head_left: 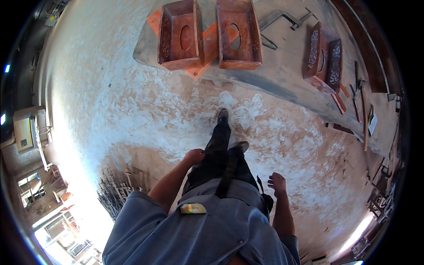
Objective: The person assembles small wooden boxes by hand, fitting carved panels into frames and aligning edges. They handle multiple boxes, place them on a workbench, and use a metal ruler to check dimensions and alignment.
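My left hand (194, 157) hangs beside my left thigh, its fingers curled in and nothing seen in them. On the other side, away from my hip, my right hand (277, 183) has loosely bent fingers, a little apart, and holds nothing I can see. Both hands are well short of the workbench. On it lie a reddish-brown wooden tissue box cover (176, 51) with an oval hole, a second tissue box cover (226, 53) beside it, and a carved tissue box cover (316, 76) farther right.
An orange board (199, 66) lies partly under two covers on the grey workbench (282, 66). A metal clamp (282, 17) rests behind; a long-handled tool (365, 112) lies right. Dark metal pieces (117, 190) are piled on the floor at left. White dust streaks the floor (132, 101).
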